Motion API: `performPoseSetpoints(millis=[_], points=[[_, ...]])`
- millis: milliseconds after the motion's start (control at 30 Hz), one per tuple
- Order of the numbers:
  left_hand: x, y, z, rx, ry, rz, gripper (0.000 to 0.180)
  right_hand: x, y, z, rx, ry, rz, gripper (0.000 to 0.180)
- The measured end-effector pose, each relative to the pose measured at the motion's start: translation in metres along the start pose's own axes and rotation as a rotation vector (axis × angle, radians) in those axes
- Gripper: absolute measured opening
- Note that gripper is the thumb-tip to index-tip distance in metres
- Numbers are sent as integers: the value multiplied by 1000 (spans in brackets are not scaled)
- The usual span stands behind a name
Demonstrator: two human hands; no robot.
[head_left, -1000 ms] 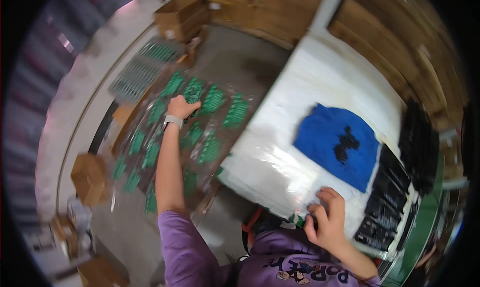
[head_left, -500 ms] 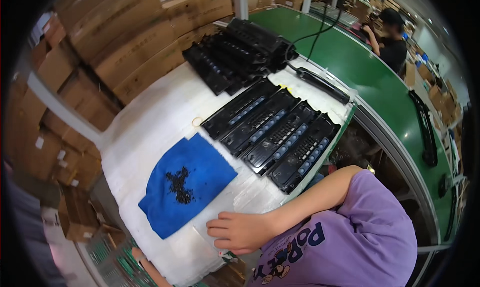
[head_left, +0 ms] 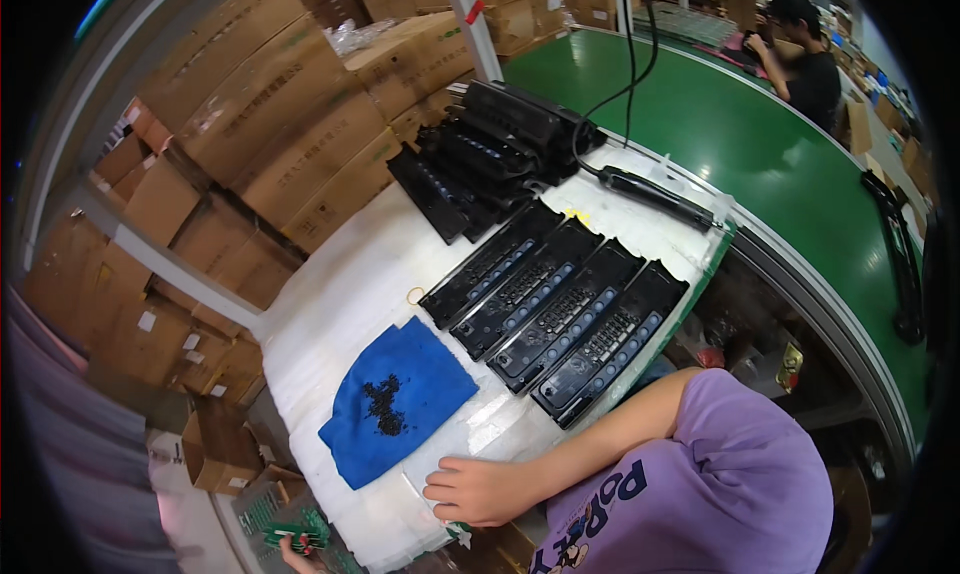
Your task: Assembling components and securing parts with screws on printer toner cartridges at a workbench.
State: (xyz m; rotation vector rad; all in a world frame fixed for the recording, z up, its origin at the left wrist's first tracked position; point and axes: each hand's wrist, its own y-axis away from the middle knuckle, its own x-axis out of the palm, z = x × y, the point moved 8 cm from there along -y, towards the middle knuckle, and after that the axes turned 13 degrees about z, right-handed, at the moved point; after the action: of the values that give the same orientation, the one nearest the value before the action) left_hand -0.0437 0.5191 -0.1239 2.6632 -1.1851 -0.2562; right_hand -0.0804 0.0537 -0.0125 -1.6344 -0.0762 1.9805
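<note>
- left hand (head_left: 292,554) grips green boards (head_left: 297,536) off the white table's (head_left: 345,294) left edge
- right hand (head_left: 478,491) lies at the table's near edge, fingers bent; cannot tell whether they hold anything
- blue cloth (head_left: 432,367) beyond it bears black bits (head_left: 384,406), near four casings (head_left: 560,309)

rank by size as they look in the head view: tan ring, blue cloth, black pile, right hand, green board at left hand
1. blue cloth
2. right hand
3. black pile and green board: too alike to rank
4. tan ring
</note>
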Motion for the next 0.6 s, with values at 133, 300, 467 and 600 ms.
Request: performPoseSetpoints(millis=[133, 300, 467, 600], points=[[61, 112, -78, 331, 339, 246, 19, -49, 16, 15, -109, -113, -85, 40], [205, 242, -100, 140, 183, 836, 43, -142, 33, 5, -178, 35, -216, 44], [367, 342, -129, 104, -77, 1380, 44, -209, 55, -39, -83, 350, -171, 38], [448, 364, -160, 135, -170, 1655, 37, -255, 74, -71, 26, 446, -137, 34]])
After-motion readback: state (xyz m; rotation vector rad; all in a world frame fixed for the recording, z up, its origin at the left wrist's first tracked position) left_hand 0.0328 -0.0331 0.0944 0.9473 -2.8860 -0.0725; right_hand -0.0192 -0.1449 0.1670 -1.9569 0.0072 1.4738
